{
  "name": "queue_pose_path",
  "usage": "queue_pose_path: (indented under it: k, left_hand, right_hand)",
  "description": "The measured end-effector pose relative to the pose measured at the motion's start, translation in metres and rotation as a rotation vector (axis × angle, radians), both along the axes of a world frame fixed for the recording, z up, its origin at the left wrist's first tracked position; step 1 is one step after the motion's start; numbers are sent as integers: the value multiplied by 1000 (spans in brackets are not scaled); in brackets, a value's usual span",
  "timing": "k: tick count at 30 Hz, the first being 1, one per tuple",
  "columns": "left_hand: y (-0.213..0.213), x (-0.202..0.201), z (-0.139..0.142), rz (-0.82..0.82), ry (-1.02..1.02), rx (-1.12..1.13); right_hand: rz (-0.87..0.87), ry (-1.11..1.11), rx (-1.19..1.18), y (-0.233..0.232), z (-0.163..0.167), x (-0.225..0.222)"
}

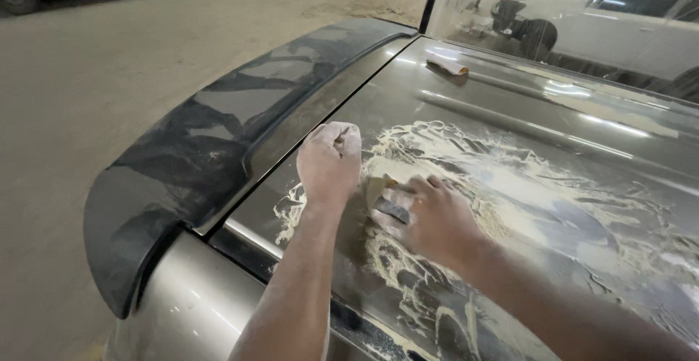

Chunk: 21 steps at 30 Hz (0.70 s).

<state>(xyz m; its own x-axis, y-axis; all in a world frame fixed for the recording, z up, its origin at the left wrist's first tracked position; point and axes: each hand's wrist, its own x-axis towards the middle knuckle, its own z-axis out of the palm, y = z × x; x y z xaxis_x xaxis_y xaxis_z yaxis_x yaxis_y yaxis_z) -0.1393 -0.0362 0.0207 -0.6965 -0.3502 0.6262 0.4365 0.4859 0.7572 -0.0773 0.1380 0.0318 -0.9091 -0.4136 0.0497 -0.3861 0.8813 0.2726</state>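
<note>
I look down on a grey car roof [510, 113] smeared with pale wet sanding slurry [466, 164]. My right hand [429, 215] presses a dark sanding block wrapped in tan sandpaper [382, 190] flat against the roof, fingers curled over it. My left hand [329, 161], dusted white, is clenched in a fist and rests on the roof just left of the block, holding nothing that I can see.
A dark rear spoiler [218, 135] runs along the roof's left edge. A folded piece of sandpaper [448, 66] lies farther up the roof. A white car [626, 26] shows behind a dusty pane at top right. Concrete floor [87, 77] lies to the left.
</note>
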Motion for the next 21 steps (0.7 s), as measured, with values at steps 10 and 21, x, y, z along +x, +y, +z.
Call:
queue_pose_path:
  k: [10,21]
  left_hand:
    - [-3,6,6,22,-3,28]
    - [-1,1,3,-29,-54,61]
  right_hand:
    - [-106,-14,26,-16,34,-53]
    - [-41,-100,-363,7,24,-94]
